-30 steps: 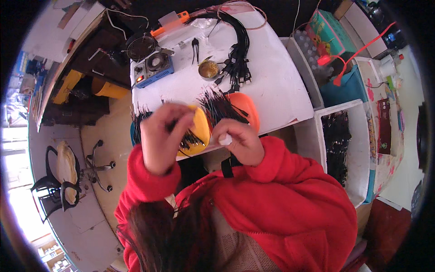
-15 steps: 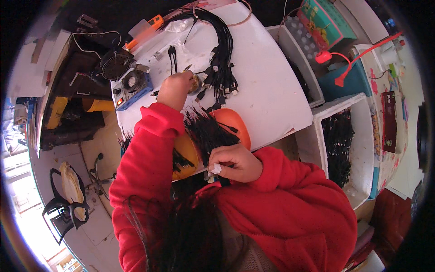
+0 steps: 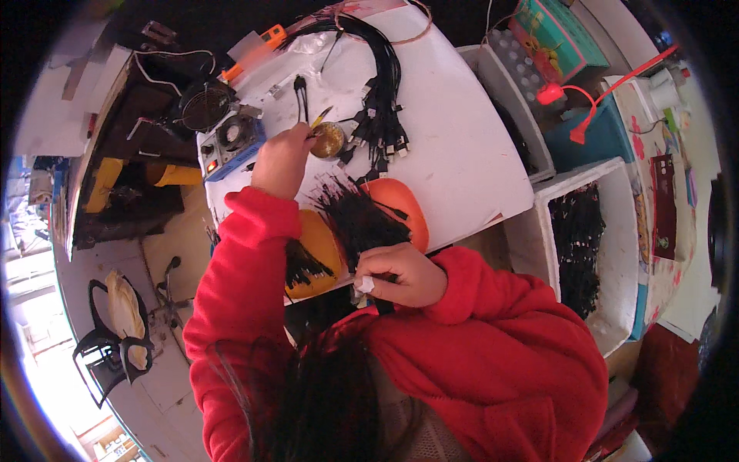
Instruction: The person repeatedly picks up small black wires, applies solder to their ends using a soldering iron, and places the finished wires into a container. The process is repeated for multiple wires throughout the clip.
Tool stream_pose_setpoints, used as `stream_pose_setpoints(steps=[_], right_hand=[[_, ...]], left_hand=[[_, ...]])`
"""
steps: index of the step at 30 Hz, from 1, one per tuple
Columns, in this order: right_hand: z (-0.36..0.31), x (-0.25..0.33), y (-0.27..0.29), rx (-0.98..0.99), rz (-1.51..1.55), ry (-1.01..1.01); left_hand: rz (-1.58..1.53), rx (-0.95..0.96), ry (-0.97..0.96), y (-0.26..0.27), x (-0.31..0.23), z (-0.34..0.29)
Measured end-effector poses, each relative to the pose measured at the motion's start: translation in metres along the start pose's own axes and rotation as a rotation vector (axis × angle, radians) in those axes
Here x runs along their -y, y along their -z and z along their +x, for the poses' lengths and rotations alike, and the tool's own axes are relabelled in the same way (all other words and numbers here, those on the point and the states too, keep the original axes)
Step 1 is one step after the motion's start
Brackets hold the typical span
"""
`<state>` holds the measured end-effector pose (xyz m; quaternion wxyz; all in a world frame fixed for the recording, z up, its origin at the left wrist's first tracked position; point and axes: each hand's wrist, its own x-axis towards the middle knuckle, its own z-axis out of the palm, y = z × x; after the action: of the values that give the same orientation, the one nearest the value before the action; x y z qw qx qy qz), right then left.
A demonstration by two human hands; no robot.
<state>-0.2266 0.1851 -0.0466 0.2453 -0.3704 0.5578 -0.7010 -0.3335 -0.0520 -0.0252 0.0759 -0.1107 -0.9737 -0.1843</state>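
Note:
My left hand (image 3: 283, 163) is closed, its fingertips at the left rim of a small round tin (image 3: 329, 141) with amber-coloured contents. Whatever those fingers hold is too small to make out. A thin yellow pointed piece (image 3: 322, 116) stands out just beyond the tin. Close to the table's front edge, my right hand (image 3: 409, 276) pinches a crumpled white scrap (image 3: 365, 285) that looks like tissue. Beside that hand, a thick bunch of thin black cables (image 3: 354, 219) lies across an orange tray (image 3: 406, 202). More cable ends rest in a yellow tray (image 3: 319, 250) by my left sleeve.
A bundle of black cables with metal plugs (image 3: 379, 115) curves over the white table (image 3: 462, 154). Left of the tin stand a blue box with a fan (image 3: 232, 140) and a round black fan (image 3: 206, 106). White foam boxes (image 3: 627, 254) flank the table's right side.
My left hand has drawn back a little to the left, uncovering more of the tin and the yellow piece. My right hand keeps its place with the white scrap.

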Motion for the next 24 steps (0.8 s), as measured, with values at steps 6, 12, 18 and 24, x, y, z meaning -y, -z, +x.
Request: stream_pose_setpoints(steps=[6,12,18,24], right_hand=[[-0.003,0.004,-0.011,-0.038,-0.072,0.032],[-0.003,0.011,-0.018,-0.006,-0.054,-0.052],[0.004,0.011,-0.016,-0.002,-0.052,-0.114],[0.009,0.008,-0.013,-0.022,0.005,-0.127]], left_hand=[[0.071,-0.188,-0.012,0.056,0.021,-0.043],[0.200,-0.264,0.118,0.080,0.096,-0.056],[0.281,-0.150,0.160,0.063,0.145,-0.034],[0.369,-0.079,0.146,0.049,0.155,-0.012]])
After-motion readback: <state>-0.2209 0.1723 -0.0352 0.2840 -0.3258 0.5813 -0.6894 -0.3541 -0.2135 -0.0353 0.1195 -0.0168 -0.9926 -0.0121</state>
